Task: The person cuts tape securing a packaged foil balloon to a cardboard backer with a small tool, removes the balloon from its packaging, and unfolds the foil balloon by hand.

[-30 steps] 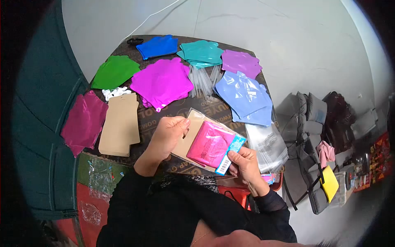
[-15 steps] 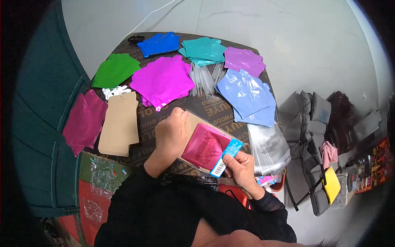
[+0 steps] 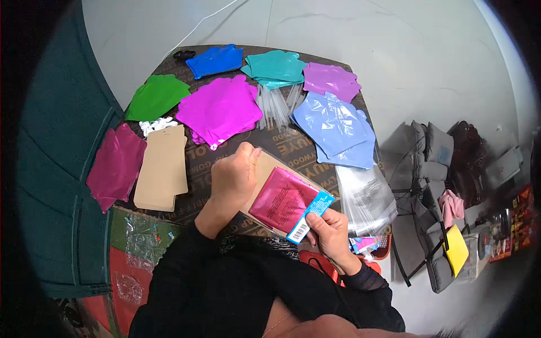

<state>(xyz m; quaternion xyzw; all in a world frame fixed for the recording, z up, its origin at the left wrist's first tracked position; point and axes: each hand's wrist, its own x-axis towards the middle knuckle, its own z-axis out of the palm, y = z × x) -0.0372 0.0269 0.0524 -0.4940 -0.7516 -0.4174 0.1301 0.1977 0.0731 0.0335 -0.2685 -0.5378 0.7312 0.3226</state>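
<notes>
A clear packet [image 3: 285,198] with a tan card, a folded dark pink foil piece and a blue barcode label is held tilted over the table's near edge. My left hand [image 3: 235,176] is closed on its upper left end, with the back of the hand hiding the fingertips. At the lower right, my right hand [image 3: 331,235] pinches the labelled end, thumb on top. Left of my left hand lie tan cards [image 3: 162,169]. A fan of clear bags [image 3: 367,201] lies to the right of the packet.
The dark table [image 3: 276,145] bears magenta [image 3: 221,108], green [image 3: 157,97], blue [image 3: 215,61], teal [image 3: 276,69], lilac [image 3: 331,80], light blue [image 3: 333,128] and dark pink foil pieces [image 3: 114,167], and clear strips [image 3: 274,107]. Gray chairs [image 3: 431,197] stand at right.
My left hand has turned over, its back now covering the packet's upper left end. The packet has shifted slightly left and its pink foil looks darker. My right hand still holds the label end.
</notes>
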